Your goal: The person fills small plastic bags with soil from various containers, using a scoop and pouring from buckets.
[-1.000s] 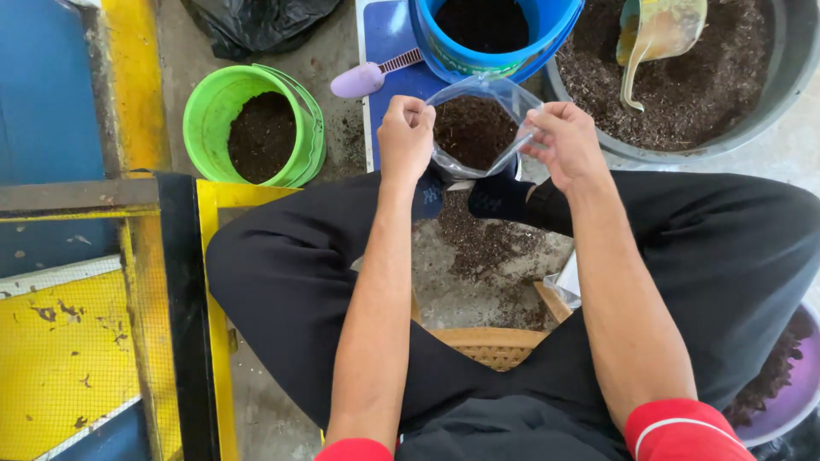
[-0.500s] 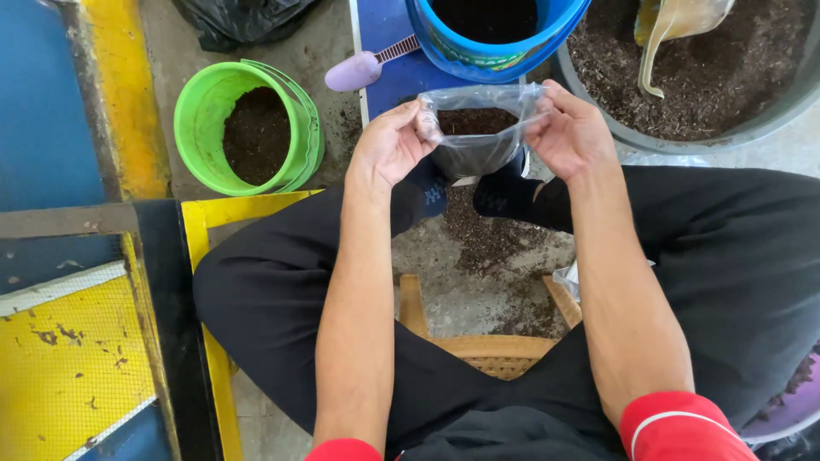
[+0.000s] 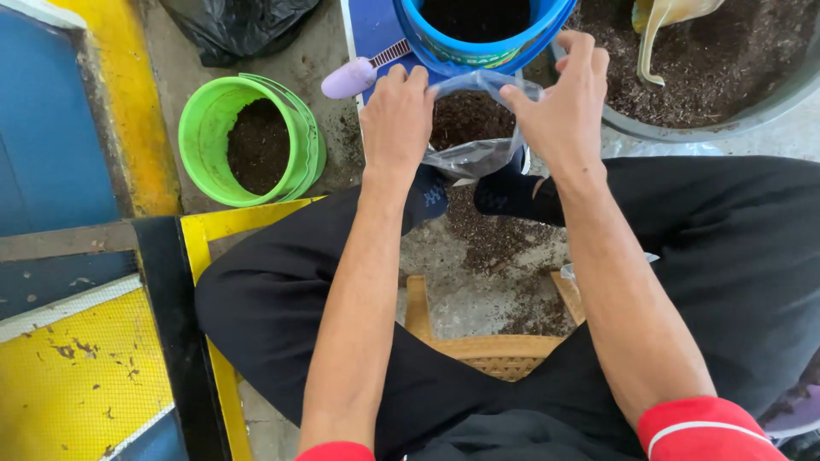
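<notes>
Both my hands, left hand (image 3: 395, 119) and right hand (image 3: 561, 107), pinch shut on the soil-filled clear bag (image 3: 472, 141), near the blue bucket (image 3: 478, 47); a green bucket (image 3: 256, 141) of soil sits left.

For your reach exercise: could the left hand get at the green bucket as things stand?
Probably yes, but not freely. The left hand grips the soil bag together with the right hand. Bare floor lies between it and the green bucket; it would have to let go first.

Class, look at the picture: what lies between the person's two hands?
In the head view, a clear plastic bag of dark soil sits between the left hand and right hand.
</notes>
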